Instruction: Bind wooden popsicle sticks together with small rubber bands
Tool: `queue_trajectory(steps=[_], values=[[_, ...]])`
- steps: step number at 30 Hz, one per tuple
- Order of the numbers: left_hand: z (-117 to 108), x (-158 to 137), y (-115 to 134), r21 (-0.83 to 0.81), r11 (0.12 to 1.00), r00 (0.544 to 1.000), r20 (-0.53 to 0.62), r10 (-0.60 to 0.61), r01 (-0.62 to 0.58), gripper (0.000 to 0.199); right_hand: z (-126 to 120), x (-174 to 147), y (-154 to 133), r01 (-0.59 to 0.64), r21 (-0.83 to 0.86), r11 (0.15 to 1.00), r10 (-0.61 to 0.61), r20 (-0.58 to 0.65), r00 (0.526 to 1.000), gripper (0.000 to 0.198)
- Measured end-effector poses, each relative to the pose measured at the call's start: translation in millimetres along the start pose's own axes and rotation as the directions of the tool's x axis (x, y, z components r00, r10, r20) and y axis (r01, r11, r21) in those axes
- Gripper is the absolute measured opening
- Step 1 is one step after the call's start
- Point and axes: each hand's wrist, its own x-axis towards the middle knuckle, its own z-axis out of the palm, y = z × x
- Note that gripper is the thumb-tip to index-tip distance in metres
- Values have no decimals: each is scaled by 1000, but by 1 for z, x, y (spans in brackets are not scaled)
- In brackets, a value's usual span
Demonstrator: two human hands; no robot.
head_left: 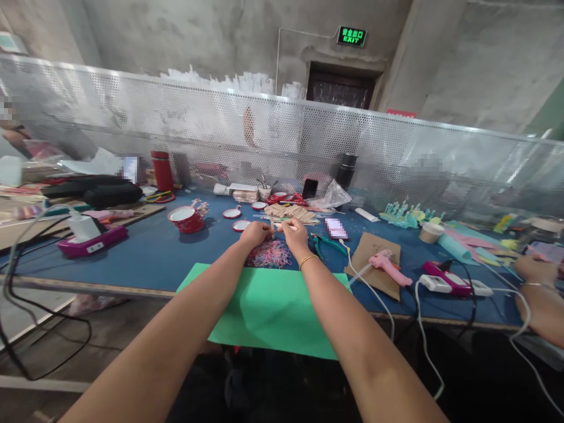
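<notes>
Both hands meet over a pile of small colourful rubber bands [271, 255] on the blue table. Fingers of my left hand [255, 235] are pinched around a short, pale wooden stick [272, 222], which stands roughly upright between the hands. My right hand [296, 236], with a gold bracelet at the wrist, is closed at the same spot, its fingertips on the small sticks; the exact grip is too small to make out. Just behind the hands lies a heap of flat wooden sticks [293, 212]. Under my forearms, a green sheet [273, 311] hangs over the table's front edge.
Teal pliers [331, 244], a phone [335, 228] and a pink glue gun [388, 265] on cardboard [370, 247] lie to the right. Purple power strips [92, 242] with trailing cables sit at both sides. Red-rimmed tins [187, 220] stand left. Another person's arm [540, 294] is far right.
</notes>
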Motion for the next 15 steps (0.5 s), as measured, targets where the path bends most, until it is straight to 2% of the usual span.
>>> queue_trajectory(steps=[7, 15], values=[[-2, -2, 3, -12, 1000, 1000, 6, -14, 14, 37, 1, 3, 3, -48, 34, 998, 48, -3, 999, 15], [-4, -4, 7, -6, 1000, 1000, -7, -12, 12, 34, -1, 1, -1, -13, 7, 1000, 13, 22, 1000, 16]])
